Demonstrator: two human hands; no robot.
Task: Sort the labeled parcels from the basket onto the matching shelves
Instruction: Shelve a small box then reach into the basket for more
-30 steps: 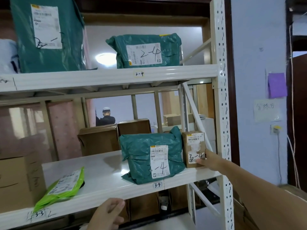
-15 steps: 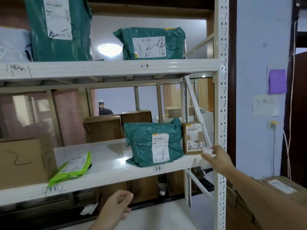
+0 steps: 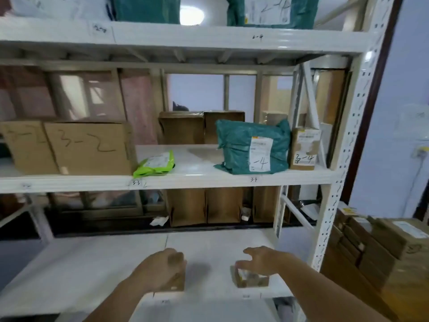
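Note:
On the low white shelf (image 3: 97,270) stand two small cardboard parcels. My left hand (image 3: 162,271) is curled over the left small box (image 3: 179,281) and grips its top. My right hand (image 3: 261,260) reaches over the right small box (image 3: 253,279), which has a label on top; its fingers are spread and drape over the box's left edge. On the middle shelf (image 3: 197,177) stand a green bag marked "-4" (image 3: 241,147) and a small box marked "3-4" (image 3: 304,148) at the far right. The image is blurred around both hands.
A lime-green flat parcel (image 3: 155,166) and large cardboard boxes marked "3-2" (image 3: 88,147) sit further left on the middle shelf. Green bags (image 3: 271,10) fill the top shelf. The perforated white upright (image 3: 341,182) stands at the right, with stacked cartons (image 3: 380,247) beyond it.
The view has dropped towards the low shelf. My right hand left the "3-4" box and came down over a small box; my left hand moved onto the other one.

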